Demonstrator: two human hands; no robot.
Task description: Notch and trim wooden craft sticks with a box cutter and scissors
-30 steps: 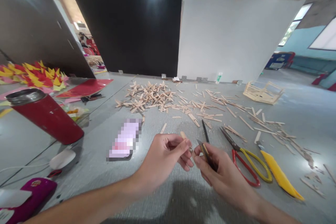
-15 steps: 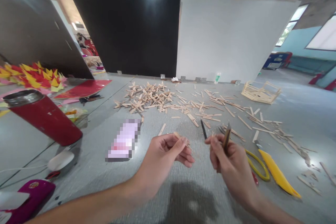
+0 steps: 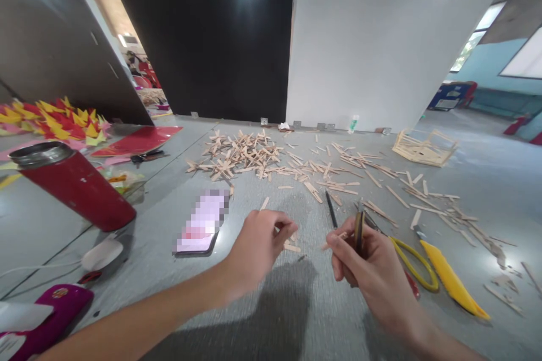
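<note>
- Wooden sticks (image 3: pixel 241 155) lie in a criss-crossed heap toward the back of the tabletop (image 3: pixel 146 259), with more spread loosely to the right.
- Right hand: its thumb and fingers pinch a short stick (image 3: pixel 328 245), which points toward the left hand. A dark tool with gold edges (image 3: pixel 359 231) is tucked in the same hand, its tip upward; its exact kind is hard to make out.
- Left hand (image 3: pixel 262 245): bent at the wrist, fingers curled and thumb close to the forefinger, leaving a narrow gap. Whether anything sits between the fingertips, I cannot tell.
- Small stick pieces (image 3: pixel 292 247) rest on the tabletop just beside the left fingertips.
- Behind the right hand (image 3: pixel 359 256) lie scissors (image 3: pixel 425 263) with red and yellow handles, partly hidden by it.
- Right of the scissors lies a yellow cutter (image 3: pixel 453 279).
- A black pen (image 3: pixel 331 208) lies just beyond the right fingers.
- A phone (image 3: pixel 201 223), its screen blurred, lies left of the left hand.
- Farther left, a red bottle (image 3: pixel 78 186) stands without a lid.
- Near the back right sits a pale wooden frame (image 3: pixel 423 152).
</note>
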